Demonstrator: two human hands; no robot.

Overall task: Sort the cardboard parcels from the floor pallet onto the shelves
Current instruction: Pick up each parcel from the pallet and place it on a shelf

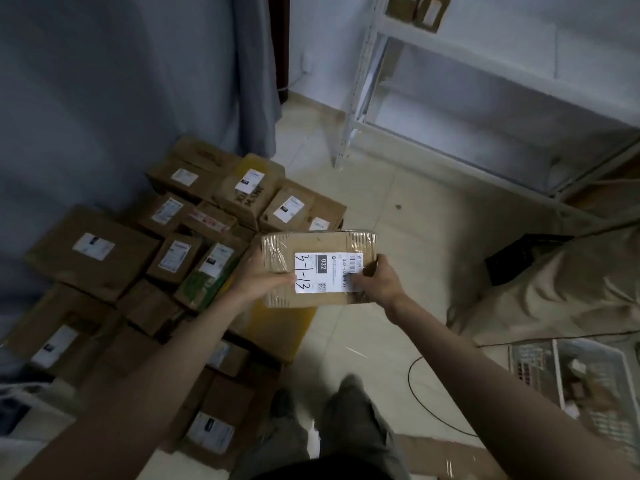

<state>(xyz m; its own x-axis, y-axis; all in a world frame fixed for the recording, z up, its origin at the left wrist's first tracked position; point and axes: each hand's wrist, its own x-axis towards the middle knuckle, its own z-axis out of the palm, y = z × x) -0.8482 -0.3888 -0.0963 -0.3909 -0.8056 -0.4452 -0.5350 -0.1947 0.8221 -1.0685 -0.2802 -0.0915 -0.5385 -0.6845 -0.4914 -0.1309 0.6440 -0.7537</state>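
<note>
I hold a flat taped cardboard parcel (320, 244) level in front of me, above the edge of the floor pile. Its white label faces up and reads "3-1-13" in handwriting, with "032" printed beside it. My left hand (263, 277) grips the parcel's left edge, thumb on top. My right hand (375, 280) grips its right edge, fingers over the label's corner. Several more labelled cardboard parcels (93, 249) lie stacked on the floor to the left. A white metal shelf unit (353, 109) stands at the upper right, with two small boxes (417, 8) on an upper level.
A grey curtain (138, 81) hangs behind the pile. At the right sit a beige covered mound (561, 289), a black object (519, 258) and a white wire basket (571, 372). A black cable (414, 368) loops over the tiled floor near my legs (349, 417).
</note>
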